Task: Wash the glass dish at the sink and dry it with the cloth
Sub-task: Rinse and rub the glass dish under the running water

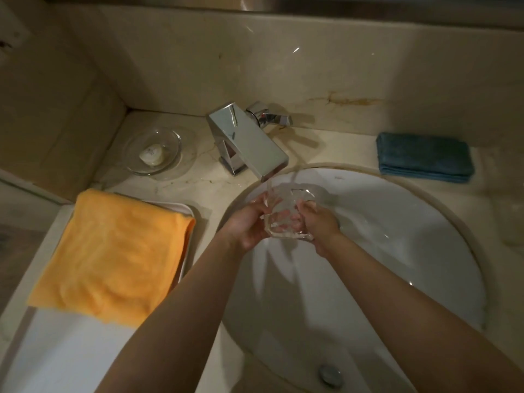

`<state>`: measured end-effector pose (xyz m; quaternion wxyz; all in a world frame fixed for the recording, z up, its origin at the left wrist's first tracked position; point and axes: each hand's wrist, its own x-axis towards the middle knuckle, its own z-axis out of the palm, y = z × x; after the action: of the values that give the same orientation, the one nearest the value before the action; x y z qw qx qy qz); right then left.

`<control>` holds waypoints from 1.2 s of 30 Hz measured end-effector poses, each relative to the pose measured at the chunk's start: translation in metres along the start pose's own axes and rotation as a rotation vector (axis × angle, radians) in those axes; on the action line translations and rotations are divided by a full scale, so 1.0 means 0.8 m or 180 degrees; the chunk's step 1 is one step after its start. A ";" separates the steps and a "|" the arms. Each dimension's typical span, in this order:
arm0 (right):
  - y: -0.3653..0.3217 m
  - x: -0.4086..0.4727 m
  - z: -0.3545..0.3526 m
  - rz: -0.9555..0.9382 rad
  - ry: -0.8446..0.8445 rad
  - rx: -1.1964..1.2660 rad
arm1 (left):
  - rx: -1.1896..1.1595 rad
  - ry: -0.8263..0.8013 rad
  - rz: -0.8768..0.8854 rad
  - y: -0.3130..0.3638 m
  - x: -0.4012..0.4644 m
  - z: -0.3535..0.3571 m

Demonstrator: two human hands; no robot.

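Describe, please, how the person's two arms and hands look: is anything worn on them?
Both forearms are bare up to the bottom edge of the picture; no sleeve shows. The left hand and the right hand wear no gloves. No watch, bracelet or ring can be seen, though the fingers are partly hidden and blurred behind glass and running water.

Two bare forearms come in from the bottom edge, with no sleeves, watch, bracelet or rings showing on them. The left hand (249,225) and right hand (320,222) are bare too, without gloves, and look wet and a little blurred. The fingers (304,207) are slim; the nails are too small to make out.
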<state>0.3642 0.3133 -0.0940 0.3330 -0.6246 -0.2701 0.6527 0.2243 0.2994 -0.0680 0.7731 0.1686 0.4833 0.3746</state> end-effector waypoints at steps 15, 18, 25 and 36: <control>-0.011 -0.012 0.002 0.0068 -0.0218 0.0131 | -0.0483 -0.0066 -0.0022 0.010 -0.006 0.009; -0.011 -0.010 0.004 0.0026 -0.0225 0.0103 | -0.0463 0.0025 -0.0010 0.012 -0.007 0.009; -0.013 -0.009 0.005 -0.0224 -0.0166 0.0158 | -0.0218 0.0214 0.0078 0.017 -0.004 0.020; -0.016 -0.007 0.002 -0.0048 -0.0059 -0.0080 | -0.0400 0.0021 -0.0040 0.019 -0.006 0.012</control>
<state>0.3642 0.3171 -0.0806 0.3275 -0.6207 -0.2860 0.6524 0.2255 0.3074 -0.0510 0.7829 0.1155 0.4624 0.3999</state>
